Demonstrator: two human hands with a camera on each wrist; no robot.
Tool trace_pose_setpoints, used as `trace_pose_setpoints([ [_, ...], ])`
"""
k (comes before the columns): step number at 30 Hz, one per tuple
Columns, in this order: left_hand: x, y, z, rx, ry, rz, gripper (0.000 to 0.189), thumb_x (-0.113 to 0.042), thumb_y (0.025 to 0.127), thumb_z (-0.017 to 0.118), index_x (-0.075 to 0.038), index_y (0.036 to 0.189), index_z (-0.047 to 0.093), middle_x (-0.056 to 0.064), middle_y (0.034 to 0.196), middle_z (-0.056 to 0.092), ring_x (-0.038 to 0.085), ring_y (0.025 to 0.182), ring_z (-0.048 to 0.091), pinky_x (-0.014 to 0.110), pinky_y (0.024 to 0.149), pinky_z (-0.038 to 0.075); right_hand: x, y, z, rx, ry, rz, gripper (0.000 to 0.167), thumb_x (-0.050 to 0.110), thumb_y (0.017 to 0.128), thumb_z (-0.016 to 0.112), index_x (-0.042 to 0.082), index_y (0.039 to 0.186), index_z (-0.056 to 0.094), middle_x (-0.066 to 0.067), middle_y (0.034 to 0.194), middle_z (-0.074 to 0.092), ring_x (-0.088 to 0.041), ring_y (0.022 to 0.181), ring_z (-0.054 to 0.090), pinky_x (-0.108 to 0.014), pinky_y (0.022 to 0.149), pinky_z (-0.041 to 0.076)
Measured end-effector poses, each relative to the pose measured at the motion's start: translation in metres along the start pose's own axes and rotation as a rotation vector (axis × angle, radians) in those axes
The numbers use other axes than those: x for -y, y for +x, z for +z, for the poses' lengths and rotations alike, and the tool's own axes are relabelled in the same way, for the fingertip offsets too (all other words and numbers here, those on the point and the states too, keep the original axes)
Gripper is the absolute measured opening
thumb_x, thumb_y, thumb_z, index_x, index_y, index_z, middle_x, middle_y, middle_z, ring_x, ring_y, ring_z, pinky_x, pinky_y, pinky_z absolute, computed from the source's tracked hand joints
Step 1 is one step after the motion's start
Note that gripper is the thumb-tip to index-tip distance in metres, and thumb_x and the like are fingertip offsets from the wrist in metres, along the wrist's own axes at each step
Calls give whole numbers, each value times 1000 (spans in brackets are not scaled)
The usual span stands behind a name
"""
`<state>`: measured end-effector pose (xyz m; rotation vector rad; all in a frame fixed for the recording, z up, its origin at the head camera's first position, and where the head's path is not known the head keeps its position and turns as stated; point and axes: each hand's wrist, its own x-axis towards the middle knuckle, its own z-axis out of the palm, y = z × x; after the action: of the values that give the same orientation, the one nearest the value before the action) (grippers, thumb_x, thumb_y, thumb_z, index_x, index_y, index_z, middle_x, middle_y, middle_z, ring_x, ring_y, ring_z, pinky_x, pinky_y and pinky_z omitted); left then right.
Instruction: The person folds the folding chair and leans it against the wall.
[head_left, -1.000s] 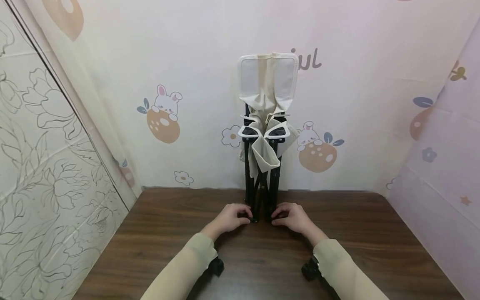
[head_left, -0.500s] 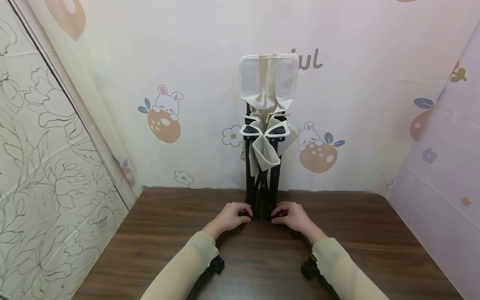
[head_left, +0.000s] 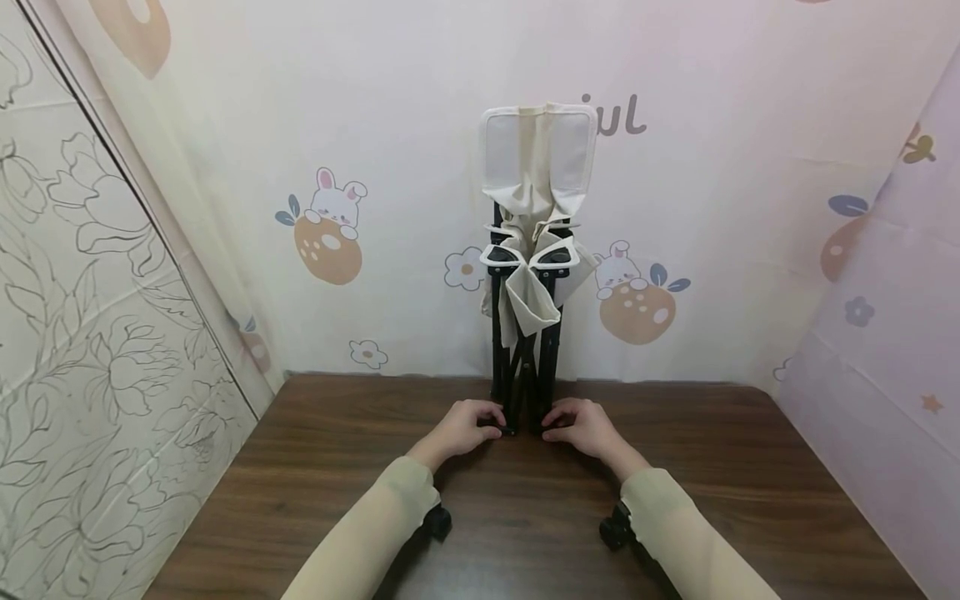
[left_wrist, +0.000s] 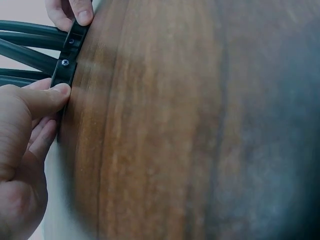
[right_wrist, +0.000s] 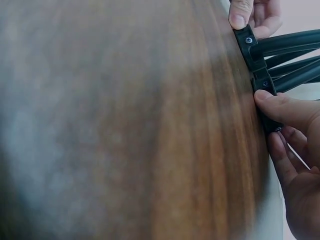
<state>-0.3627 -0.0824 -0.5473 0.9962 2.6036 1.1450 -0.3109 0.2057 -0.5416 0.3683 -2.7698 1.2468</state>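
A folded folding chair (head_left: 534, 171) stands upright near the table's back edge, its cream fabric bunched above thin black legs (head_left: 497, 321). My left hand (head_left: 465, 427) pinches a black foot piece at the left of its base. On the other side my right hand (head_left: 588, 429) grips the matching foot. In the left wrist view, a thumb presses the screwed black foot bracket (left_wrist: 65, 65), fingers underneath. The right wrist view likewise has a thumb on top of the foot bracket (right_wrist: 261, 77), with fingertips below. The two feet sit close together.
The dark wood-grain table (head_left: 510, 533) spreads in front of the chair. Right behind its back edge hangs a pale curtain (head_left: 405, 208) with rabbit and fruit prints. A floral-patterned panel (head_left: 112, 333) borders the left side. Black wrist cameras (head_left: 437, 523) are strapped under both sleeves.
Both hands and the chair's feet have shifted slightly toward the back of the table. The hold on each foot looks the same, and the chair stays folded.
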Motion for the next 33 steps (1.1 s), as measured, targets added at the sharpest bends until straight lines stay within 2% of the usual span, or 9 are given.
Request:
trace_pose_setpoints([
  [18,3,0,-1,-4,-30,-39,10,-11,101,79,-19,107,78,6,146,70,26,131,68,46,114,51,2,5,2,14,-18,39,12,16,87,93,16,96,85,-21,134,73,-40,123,69,-61,106,54],
  [27,1,-5,-13,98,-54,-20,20,-21,107,72,-17,126,72,6,154,65,26,139,63,46,117,49,5,4,-11,140,-18,49,16,22,93,88,15,107,86,-20,138,72,-42,133,65,-63,112,50],
  [33,-8,-13,-24,75,-29,-2,24,-25,108,70,-15,130,71,4,132,75,23,124,70,45,105,57,12,-2,-25,209,-53,8,32,27,97,85,11,123,80,-14,133,75,-39,129,66,-60,107,54],
])
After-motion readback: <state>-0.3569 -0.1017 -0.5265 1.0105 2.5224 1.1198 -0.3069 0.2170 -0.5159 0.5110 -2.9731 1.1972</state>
